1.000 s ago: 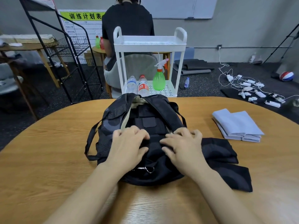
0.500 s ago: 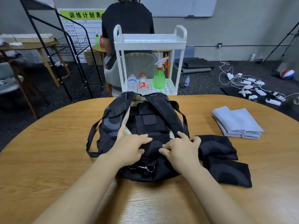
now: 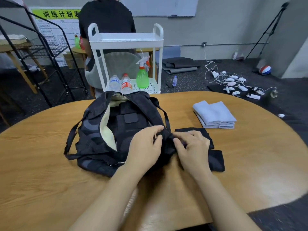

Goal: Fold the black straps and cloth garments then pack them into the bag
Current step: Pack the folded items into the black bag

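A rounded wood-grain worktop (image 3: 50, 172) fills the near view, its far edge curving against a dark speckled floor (image 3: 191, 80) and grey walls. Beyond it stands a white 2-tier cart (image 3: 125, 41) of perforated metal, with 2 clear bottles (image 3: 120, 84) and a green spray bottle (image 3: 142, 75) on its lower shelf; behind that a person (image 3: 106, 19) in black sits facing away. A black wire rack (image 3: 41, 52) stands far left, and white chargers (image 3: 233, 84) with tangled cords lie on the floor far right.

The bag (image 3: 93, 135), soft black fabric with grey curved patterns and a cream lining, lies open at the worktop's middle, black straps (image 3: 128, 124) already inside. Folded pale cloths (image 3: 215, 114) are stacked to its right, well apart. A flat black folded piece (image 3: 215, 157) lies just beside the bag, near right.

The hands are close together: the left hand (image 3: 146, 147) and right hand (image 3: 193, 149) both pinch the bag's right rim with curled fingers.
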Motion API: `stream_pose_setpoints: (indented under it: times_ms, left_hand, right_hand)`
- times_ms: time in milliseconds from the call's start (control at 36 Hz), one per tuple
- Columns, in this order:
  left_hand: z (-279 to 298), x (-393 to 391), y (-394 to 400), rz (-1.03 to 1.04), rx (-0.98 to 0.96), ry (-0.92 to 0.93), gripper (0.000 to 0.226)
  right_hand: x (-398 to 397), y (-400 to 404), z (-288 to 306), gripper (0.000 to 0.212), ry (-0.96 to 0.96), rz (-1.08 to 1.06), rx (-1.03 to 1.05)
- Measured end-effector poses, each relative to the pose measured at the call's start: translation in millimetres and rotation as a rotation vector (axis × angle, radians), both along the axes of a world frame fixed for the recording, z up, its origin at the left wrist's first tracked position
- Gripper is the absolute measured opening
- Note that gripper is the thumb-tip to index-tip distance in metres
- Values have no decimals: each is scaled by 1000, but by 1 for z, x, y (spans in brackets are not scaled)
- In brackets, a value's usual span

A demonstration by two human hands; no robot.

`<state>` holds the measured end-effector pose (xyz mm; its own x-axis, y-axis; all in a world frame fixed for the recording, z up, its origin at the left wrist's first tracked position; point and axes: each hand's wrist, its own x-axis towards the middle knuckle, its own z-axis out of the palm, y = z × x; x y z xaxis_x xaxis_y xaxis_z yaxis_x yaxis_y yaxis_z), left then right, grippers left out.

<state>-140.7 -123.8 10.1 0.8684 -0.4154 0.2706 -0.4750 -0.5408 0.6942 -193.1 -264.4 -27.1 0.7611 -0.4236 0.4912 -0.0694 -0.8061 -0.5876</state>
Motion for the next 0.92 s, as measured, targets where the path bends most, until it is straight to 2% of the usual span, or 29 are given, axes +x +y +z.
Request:
stream_pose_setpoints:
  times_ms: [111, 194, 278, 417, 500, 639, 750, 917]
  left_hand:
    - [-17, -31, -41, -75, 26, -28, 36]
    - [-30, -49, -67, -88, 76, 1, 36]
    - [-40, -60, -85, -17, 146, 74, 37]
    - [-50, -63, -103, 96, 272, 160, 32]
    - [-51, -63, -108, 157, 316, 183, 30]
    - [-50, -65, -114, 207, 391, 205, 23]
    - [-54, -67, -115, 207, 409, 206, 25]
    - [-64, -67, -106, 188, 268, 221, 37]
  right_hand:
    - [-30, -40, -12, 18, 54, -210, 67]
    - [-50, -64, -19, 21, 137, -356, 120]
    - [-63, -80, -20, 26, 294, -464, 175]
    - [-67, -93, -24, 47, 585, -478, 179]
    - [-63, -97, -25, 48, 664, -430, 150]
    - [-58, -101, -21, 31, 714, -347, 116]
    - [-57, -103, -22, 24, 663, -297, 140]
    - [-61, -101, -31, 18, 510, -237, 154]
